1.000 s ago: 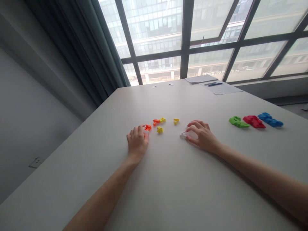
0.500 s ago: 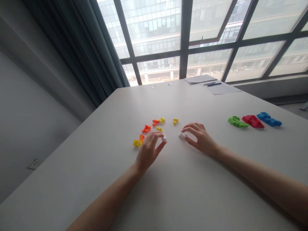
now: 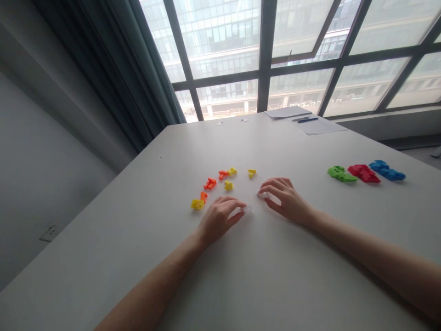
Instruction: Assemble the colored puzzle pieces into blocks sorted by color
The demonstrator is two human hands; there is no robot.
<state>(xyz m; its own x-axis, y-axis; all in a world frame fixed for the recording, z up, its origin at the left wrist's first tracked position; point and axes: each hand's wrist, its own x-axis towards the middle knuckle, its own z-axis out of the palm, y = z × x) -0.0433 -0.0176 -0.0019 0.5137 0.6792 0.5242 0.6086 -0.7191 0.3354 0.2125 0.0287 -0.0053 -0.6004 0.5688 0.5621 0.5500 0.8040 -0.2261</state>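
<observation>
My left hand (image 3: pixel 222 215) pinches a small white plastic piece (image 3: pixel 247 209) between thumb and fingertips, low over the table. To its right, my right hand (image 3: pixel 280 197) has its fingers curved around another white piece (image 3: pixel 263 195) that lies on the tabletop; the fingers partly cover it. A gap separates the two white pieces. Beyond my left hand, orange pieces (image 3: pixel 210 184) and yellow pieces (image 3: pixel 228 185) lie in a loose arc. One yellow piece (image 3: pixel 251 173) sits apart, farther right.
On the white table (image 3: pixel 262 271), green pieces (image 3: pixel 341 174), red pieces (image 3: pixel 364 173) and blue pieces (image 3: pixel 386 170) lie in groups at the right. Papers (image 3: pixel 320 127) with a blue pen (image 3: pixel 308 120) rest near the window. A dark curtain (image 3: pixel 138 82) hangs at the left.
My left hand has moved right and a little nearer to me with its white piece, uncovering more of the yellow piece behind it. My right hand has barely moved.
</observation>
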